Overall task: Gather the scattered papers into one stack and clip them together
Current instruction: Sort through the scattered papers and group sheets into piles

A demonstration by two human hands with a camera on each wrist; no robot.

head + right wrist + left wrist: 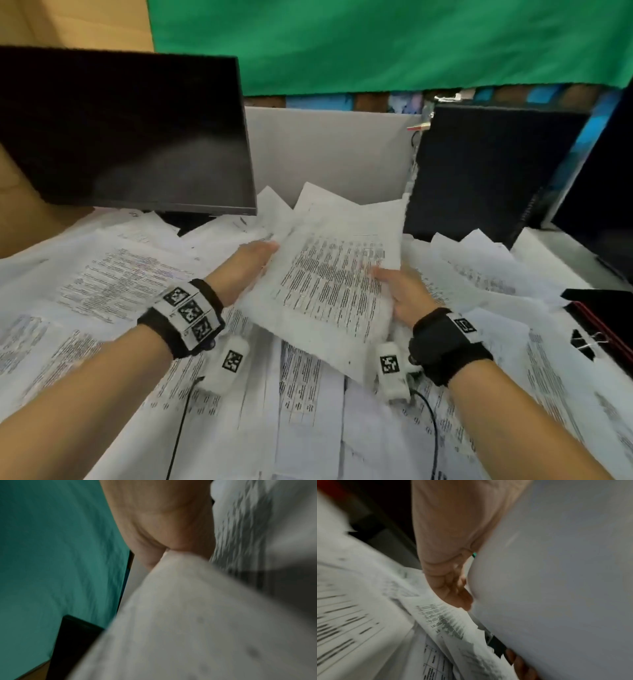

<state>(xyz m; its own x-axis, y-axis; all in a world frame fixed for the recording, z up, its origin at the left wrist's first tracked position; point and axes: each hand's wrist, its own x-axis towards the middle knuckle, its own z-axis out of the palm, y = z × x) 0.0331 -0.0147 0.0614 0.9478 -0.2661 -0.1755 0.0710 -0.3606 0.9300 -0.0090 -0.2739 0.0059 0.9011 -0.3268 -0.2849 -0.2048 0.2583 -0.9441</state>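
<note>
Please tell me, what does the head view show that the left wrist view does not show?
Only the head view shows the monitor, the binder clip lying at the right, and the right hand with its thumb on top of the held sheets. Only the left wrist view shows the blank underside of those sheets and the fingers curled beneath it. Both show the left hand holding the sheets above the scattered papers.
</note>
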